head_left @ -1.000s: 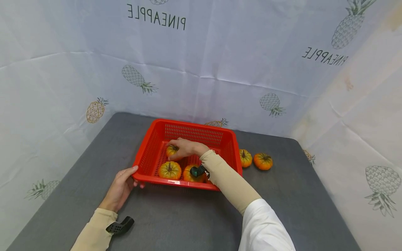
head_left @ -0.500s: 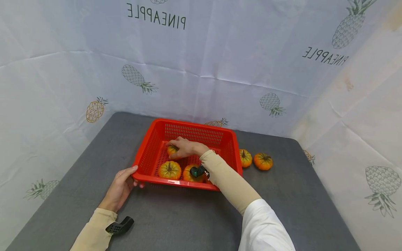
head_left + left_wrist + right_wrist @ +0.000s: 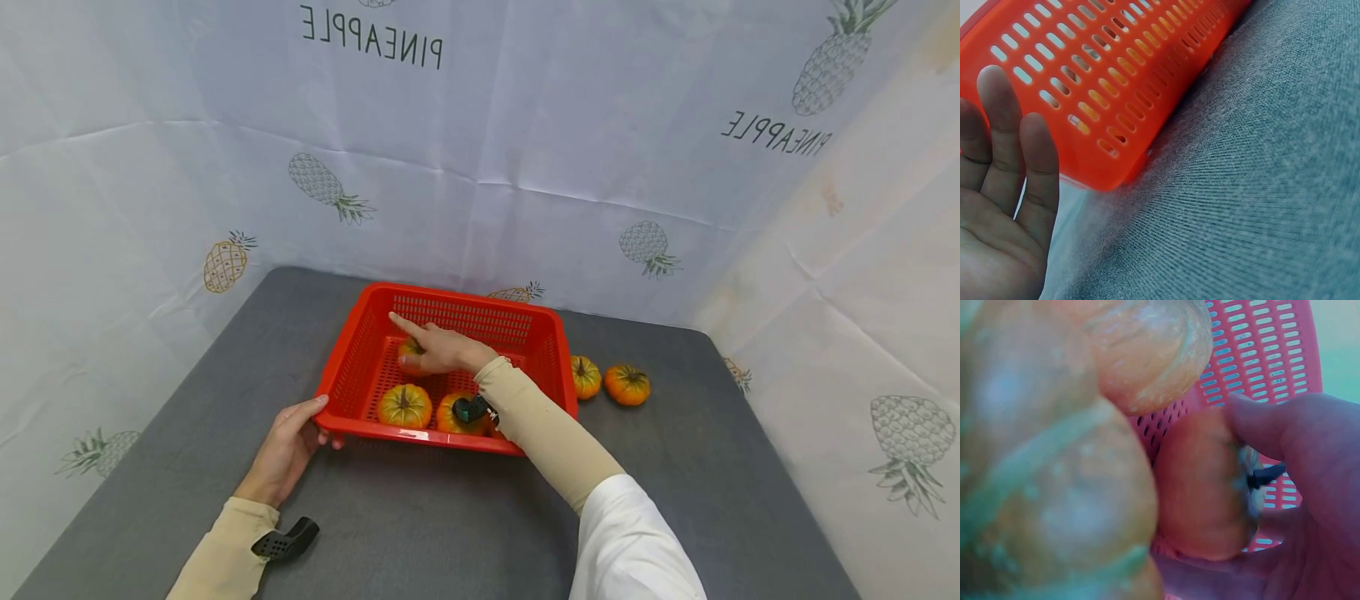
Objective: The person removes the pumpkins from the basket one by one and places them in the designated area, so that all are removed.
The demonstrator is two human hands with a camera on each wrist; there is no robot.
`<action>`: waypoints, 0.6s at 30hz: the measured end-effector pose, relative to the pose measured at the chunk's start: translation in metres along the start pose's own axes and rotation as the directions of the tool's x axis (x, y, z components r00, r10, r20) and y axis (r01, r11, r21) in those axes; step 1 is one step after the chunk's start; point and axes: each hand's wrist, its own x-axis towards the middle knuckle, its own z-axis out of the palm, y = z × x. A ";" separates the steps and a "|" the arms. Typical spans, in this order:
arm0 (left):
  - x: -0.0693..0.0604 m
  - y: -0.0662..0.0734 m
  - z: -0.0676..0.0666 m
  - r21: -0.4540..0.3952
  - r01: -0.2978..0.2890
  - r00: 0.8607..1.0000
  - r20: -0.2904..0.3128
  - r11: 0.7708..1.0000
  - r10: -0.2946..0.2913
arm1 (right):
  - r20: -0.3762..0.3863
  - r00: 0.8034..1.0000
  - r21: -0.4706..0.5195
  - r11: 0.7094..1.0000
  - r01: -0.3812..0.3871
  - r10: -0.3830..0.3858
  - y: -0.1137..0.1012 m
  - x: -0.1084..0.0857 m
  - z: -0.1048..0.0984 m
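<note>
My left hand [image 3: 287, 450] holds the near-left corner of the red plastic basket [image 3: 347, 333], thumb on the rim. In the left wrist view, its fingers [image 3: 1004, 119] lie against the basket's slotted outer wall. My right hand [image 3: 444, 350] is inside the basket, around a small orange-and-green pumpkin [image 3: 1200, 487]. Its thumb touches one side and other fingers lie along the opposite side, while the index finger points out straight, off the pumpkin. Along the basket's near side sit another pumpkin [image 3: 405, 406] and a pumpkin [image 3: 453, 414] partly hidden by the right wrist camera.
Right of the basket, two more pumpkins rest on the dark grey table [image 3: 420, 517]: one pumpkin [image 3: 586, 377] close to the basket wall, the other pumpkin [image 3: 627, 385] farther right. A white pineapple-print curtain [image 3: 480, 150] stands behind and at both sides.
My right index finger has lifted off the pumpkin and straightened toward the basket's far-left side. The left hand and the basket have stayed in place.
</note>
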 end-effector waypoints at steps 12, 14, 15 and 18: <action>0.000 0.000 0.000 0.005 -0.006 1.000 0.004 1.000 0.006 | -0.043 0.998 -0.048 0.998 0.038 -0.040 0.000 0.003 0.000; 0.000 0.000 0.001 0.005 -0.002 1.000 -0.002 1.000 0.002 | -0.050 0.998 -0.024 0.999 0.043 -0.044 0.001 0.003 0.000; 0.000 0.000 0.001 0.004 -0.001 1.000 -0.007 1.000 0.001 | -0.053 0.997 -0.015 0.999 0.047 -0.047 0.001 0.003 0.000; 0.000 0.001 0.002 0.006 0.004 1.000 -0.022 1.000 -0.004 | -0.061 0.996 0.026 0.998 0.061 -0.059 0.001 0.002 -0.001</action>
